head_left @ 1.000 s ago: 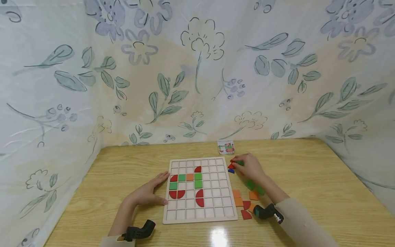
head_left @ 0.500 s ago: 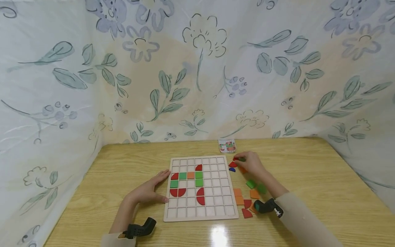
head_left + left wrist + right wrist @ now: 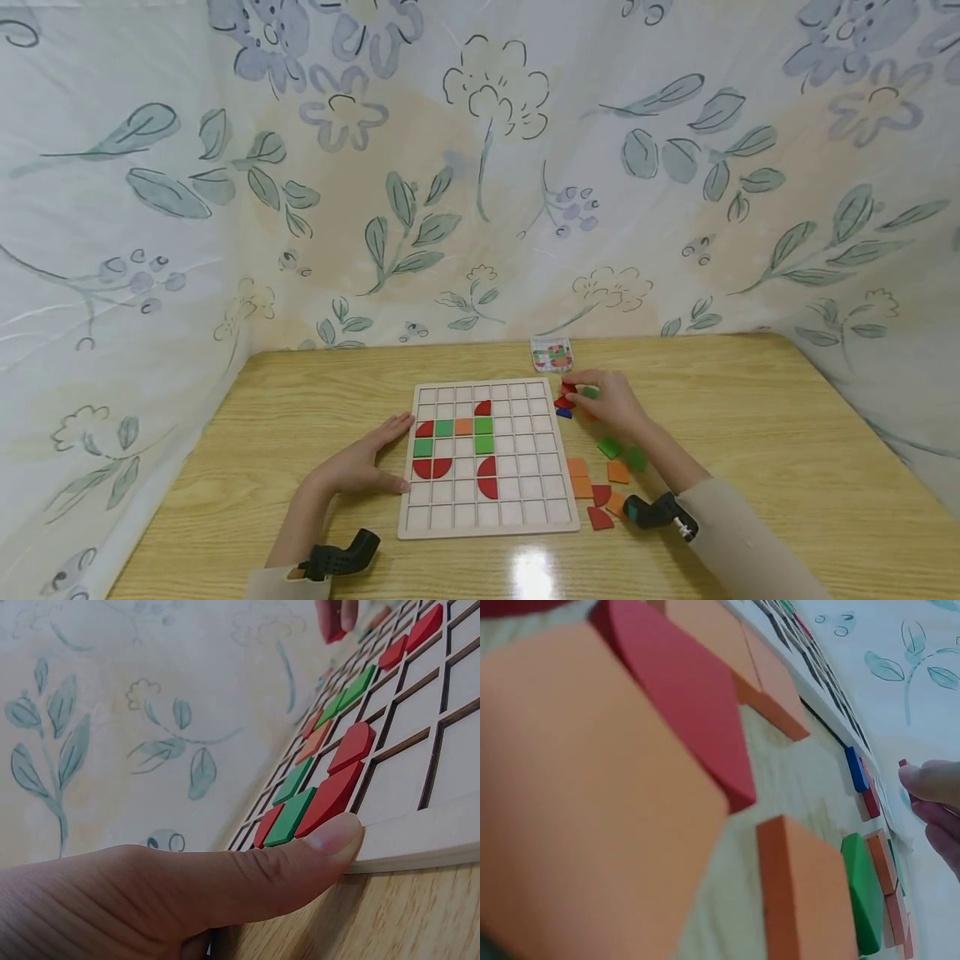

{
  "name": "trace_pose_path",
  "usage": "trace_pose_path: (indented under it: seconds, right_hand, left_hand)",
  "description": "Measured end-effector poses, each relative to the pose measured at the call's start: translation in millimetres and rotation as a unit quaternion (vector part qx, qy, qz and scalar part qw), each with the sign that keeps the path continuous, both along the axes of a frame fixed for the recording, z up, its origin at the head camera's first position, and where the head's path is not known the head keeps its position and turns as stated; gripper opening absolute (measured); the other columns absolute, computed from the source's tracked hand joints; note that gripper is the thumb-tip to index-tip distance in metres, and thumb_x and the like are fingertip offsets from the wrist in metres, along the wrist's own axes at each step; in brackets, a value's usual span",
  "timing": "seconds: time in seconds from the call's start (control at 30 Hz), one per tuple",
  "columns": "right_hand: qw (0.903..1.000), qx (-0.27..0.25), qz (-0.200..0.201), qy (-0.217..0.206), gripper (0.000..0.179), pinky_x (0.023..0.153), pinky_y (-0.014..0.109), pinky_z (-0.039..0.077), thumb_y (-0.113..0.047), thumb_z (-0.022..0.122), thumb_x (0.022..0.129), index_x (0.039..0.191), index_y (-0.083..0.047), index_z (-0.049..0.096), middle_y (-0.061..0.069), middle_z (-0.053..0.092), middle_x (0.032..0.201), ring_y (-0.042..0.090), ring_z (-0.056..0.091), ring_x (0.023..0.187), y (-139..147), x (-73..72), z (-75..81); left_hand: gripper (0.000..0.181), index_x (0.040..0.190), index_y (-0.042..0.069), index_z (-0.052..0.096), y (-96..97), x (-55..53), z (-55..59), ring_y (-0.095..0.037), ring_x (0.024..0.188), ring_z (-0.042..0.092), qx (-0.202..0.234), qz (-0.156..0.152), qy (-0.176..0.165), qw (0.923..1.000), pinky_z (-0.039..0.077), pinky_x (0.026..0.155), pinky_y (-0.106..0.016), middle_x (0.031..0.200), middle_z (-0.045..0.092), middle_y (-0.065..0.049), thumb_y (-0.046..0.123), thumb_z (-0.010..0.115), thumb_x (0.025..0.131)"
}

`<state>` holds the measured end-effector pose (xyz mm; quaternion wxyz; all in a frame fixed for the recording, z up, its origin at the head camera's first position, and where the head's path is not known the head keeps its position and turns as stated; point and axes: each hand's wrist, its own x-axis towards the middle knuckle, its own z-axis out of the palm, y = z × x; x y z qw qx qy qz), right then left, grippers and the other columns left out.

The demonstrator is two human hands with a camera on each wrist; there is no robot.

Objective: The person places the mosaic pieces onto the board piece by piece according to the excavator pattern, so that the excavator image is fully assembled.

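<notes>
My right hand [image 3: 613, 402] pinches a small red piece [image 3: 568, 387] between thumb and fingers, just off the board's right edge. In the right wrist view, the red piece [image 3: 903, 763] shows only as a sliver at the fingertips. Under that hand lie another red piece [image 3: 565, 402] and a blue piece [image 3: 564, 412]. My left hand [image 3: 358, 465] rests at the left edge of the wooden grid board [image 3: 525, 492], fingers extended and thumb [image 3: 335, 832] on its rim. Red quarter-circles [image 3: 487, 487], green squares [image 3: 484, 444] and an orange square [image 3: 464, 427] sit in its cells.
Orange squares [image 3: 581, 487], red quarter-circles [image 3: 600, 518] and green pieces [image 3: 636, 458] lie loose right of the board, partly below the right forearm. Behind the board lies a printed pattern card [image 3: 551, 356]. A flowered cloth [image 3: 480, 208] hangs behind the table.
The pinched red piece comes up off the pieces below it and tilts, as my right hand shifts slightly to the left. My left hand stays at the board's edge.
</notes>
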<state>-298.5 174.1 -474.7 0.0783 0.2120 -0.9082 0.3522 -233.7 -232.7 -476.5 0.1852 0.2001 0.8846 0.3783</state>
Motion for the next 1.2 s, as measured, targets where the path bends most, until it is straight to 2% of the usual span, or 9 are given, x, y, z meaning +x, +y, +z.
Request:
trace_pose_path:
  seconds: [0.1, 0.2, 0.33, 0.5, 0.6, 0.73, 0.83, 1.03, 1.2]
  right_hand:
    - [0.9999, -0.004, 0.011, -0.001, 0.027, 0.081, 0.045, 0.052, -0.01, 0.071, 0.08, 0.106, -0.001, 0.069, 0.014, 0.068, 0.106, 0.031, 0.063, 0.097, -1, 3.1, -0.1]
    - [0.9987, 0.001, 0.041, 0.029, 0.025, 0.078, 0.043, 0.053, -0.011, 0.072, 0.079, 0.103, -0.002, 0.071, 0.011, 0.069, 0.104, 0.029, 0.065, 0.094, -7, 4.1, -1.4]
    - [0.993, 0.021, 0.091, 0.072, 0.024, 0.071, 0.034, 0.053, -0.013, 0.073, 0.078, 0.1, -0.003, 0.072, 0.008, 0.07, 0.101, 0.025, 0.065, 0.095, -22, 2.7, -2.4]
    - [0.9903, 0.031, 0.132, 0.029, 0.025, 0.058, 0.022, 0.046, -0.015, 0.069, 0.082, 0.105, -0.005, 0.071, 0.008, 0.069, 0.105, 0.016, 0.062, 0.081, -39, 1.0, -0.5]
    - [0.9886, 0.034, 0.145, 0.022, 0.024, 0.061, 0.022, 0.048, -0.013, 0.068, 0.083, 0.105, -0.004, 0.071, 0.009, 0.068, 0.106, 0.018, 0.062, 0.084, -46, -1.2, -0.6]
    - [0.9875, 0.048, 0.148, 0.027, 0.023, 0.076, 0.03, 0.053, -0.01, 0.068, 0.082, 0.104, -0.003, 0.071, 0.008, 0.069, 0.105, 0.024, 0.063, 0.098, -53, -3.3, -2.3]
    - [0.9869, 0.052, 0.152, 0.014, 0.023, 0.082, 0.035, 0.052, -0.009, 0.067, 0.083, 0.106, -0.003, 0.07, 0.008, 0.068, 0.107, 0.025, 0.062, 0.1, -55, -3.0, -3.0]
    - [0.9861, 0.043, 0.161, -0.004, 0.024, 0.082, 0.036, 0.051, -0.009, 0.063, 0.086, 0.109, -0.001, 0.068, 0.01, 0.066, 0.111, 0.025, 0.058, 0.1, -56, -0.2, -3.3]
    - [0.9875, 0.058, 0.147, -0.001, 0.026, 0.082, 0.034, 0.049, -0.011, 0.061, 0.089, 0.113, -0.004, 0.067, 0.007, 0.066, 0.114, 0.023, 0.056, 0.101, -58, 1.5, -6.1]
  left_hand:
    - [0.098, 0.148, 0.014, 0.024, 0.5, 0.1, -0.3, -0.035, 0.141, 0.005, 0.001, 0.0, 0.0, 1.0, 0.012, 0.108, -0.059, 0.154, 0.013, -0.011, 0.035, 0.079, 0.069]
    - [0.098, 0.148, 0.014, 0.023, 0.8, 0.5, -0.6, -0.035, 0.141, 0.005, 0.002, -0.002, 0.001, 1.0, 0.012, 0.108, -0.059, 0.154, 0.013, -0.011, 0.034, 0.079, 0.069]
    - [0.098, 0.148, 0.014, 0.023, -0.2, 0.8, -0.9, -0.035, 0.141, 0.005, 0.003, -0.004, 0.003, 1.0, 0.012, 0.108, -0.06, 0.154, 0.013, -0.011, 0.034, 0.079, 0.07]
    - [0.098, 0.148, 0.015, 0.023, 0.1, 0.9, -1.5, -0.035, 0.141, 0.004, 0.004, -0.002, 0.002, 1.0, 0.012, 0.108, -0.06, 0.154, 0.013, -0.01, 0.034, 0.079, 0.069]
    - [0.098, 0.148, 0.015, 0.023, -0.2, 0.6, -2.0, -0.035, 0.141, 0.005, 0.003, -0.002, 0.004, 1.0, 0.012, 0.108, -0.06, 0.154, 0.013, -0.01, 0.034, 0.079, 0.069]
    - [0.098, 0.148, 0.015, 0.024, -0.5, 0.0, -2.4, -0.035, 0.141, 0.005, 0.001, -0.004, 0.007, 1.0, 0.012, 0.108, -0.06, 0.154, 0.013, -0.01, 0.035, 0.079, 0.07]
    - [0.098, 0.148, 0.015, 0.024, 0.0, 0.0, -2.4, -0.034, 0.141, 0.005, 0.001, -0.005, 0.007, 1.0, 0.012, 0.108, -0.059, 0.154, 0.013, -0.01, 0.035, 0.079, 0.07]
    - [0.098, 0.148, 0.015, 0.023, 0.7, 0.0, -1.5, -0.035, 0.141, 0.005, 0.0, 0.0, 0.005, 1.0, 0.012, 0.108, -0.059, 0.154, 0.013, -0.01, 0.035, 0.079, 0.07]
    - [0.098, 0.148, 0.016, 0.024, 0.7, 0.2, -1.0, -0.034, 0.141, 0.005, 0.0, 0.003, 0.001, 1.0, 0.012, 0.108, -0.059, 0.154, 0.013, -0.01, 0.034, 0.079, 0.069]
